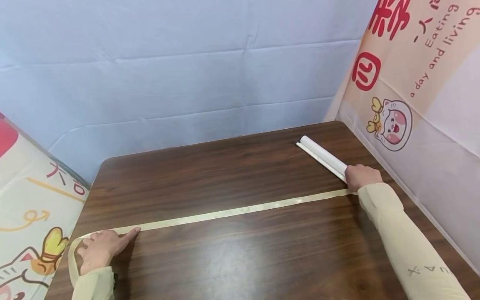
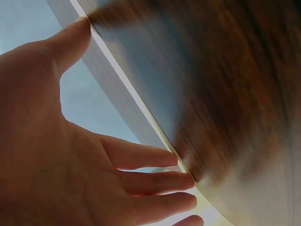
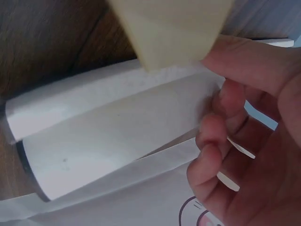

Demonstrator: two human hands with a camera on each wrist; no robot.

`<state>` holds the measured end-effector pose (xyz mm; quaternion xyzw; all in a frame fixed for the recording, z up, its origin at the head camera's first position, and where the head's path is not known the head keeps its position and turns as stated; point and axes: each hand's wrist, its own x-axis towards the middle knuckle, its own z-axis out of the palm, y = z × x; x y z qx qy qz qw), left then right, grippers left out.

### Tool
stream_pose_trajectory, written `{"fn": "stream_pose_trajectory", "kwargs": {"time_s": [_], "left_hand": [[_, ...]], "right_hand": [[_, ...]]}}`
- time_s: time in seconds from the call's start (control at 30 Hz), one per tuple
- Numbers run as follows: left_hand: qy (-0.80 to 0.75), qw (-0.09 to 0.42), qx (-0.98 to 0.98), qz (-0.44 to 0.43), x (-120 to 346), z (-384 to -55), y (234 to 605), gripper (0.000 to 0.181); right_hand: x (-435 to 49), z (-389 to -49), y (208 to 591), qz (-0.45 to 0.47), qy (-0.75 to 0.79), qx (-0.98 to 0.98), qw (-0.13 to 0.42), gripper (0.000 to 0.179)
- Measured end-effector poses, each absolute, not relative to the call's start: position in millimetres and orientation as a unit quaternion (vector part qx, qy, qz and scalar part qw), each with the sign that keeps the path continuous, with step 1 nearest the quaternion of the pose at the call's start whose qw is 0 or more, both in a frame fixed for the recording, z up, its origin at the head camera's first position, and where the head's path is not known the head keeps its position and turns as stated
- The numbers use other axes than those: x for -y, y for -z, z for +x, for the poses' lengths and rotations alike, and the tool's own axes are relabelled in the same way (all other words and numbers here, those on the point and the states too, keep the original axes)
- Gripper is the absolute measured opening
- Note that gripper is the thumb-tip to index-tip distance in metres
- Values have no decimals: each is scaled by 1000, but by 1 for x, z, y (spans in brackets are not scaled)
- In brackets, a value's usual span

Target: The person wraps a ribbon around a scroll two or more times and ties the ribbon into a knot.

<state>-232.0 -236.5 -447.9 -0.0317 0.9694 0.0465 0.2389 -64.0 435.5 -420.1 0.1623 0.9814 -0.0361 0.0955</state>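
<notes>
Fingers of the left hand (image 1: 99, 249) are spread straight against a flat, pale-yellow strip (image 1: 240, 210); a long, white, tubular bar (image 1: 323, 153) is gripped by the right hand (image 1: 363, 178).

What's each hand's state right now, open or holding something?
Left hand: open, touching the pale strip.
Right hand: closed, pinching that strip; whether it also grips the white roll cannot be told.

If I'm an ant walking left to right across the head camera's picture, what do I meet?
Curly yellow arrow drawing, the person's left grip, long white thing, the person's right grip, the printed word "Eating".
</notes>
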Motion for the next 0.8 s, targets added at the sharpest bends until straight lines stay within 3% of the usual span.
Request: {"fn": "stream_pose_trajectory", "kwargs": {"time_s": [0.8], "left_hand": [[-71, 239, -968, -38, 221, -246, 453, 126]], "right_hand": [[-458, -68, 421, 184, 54, -977, 92, 3]]}}
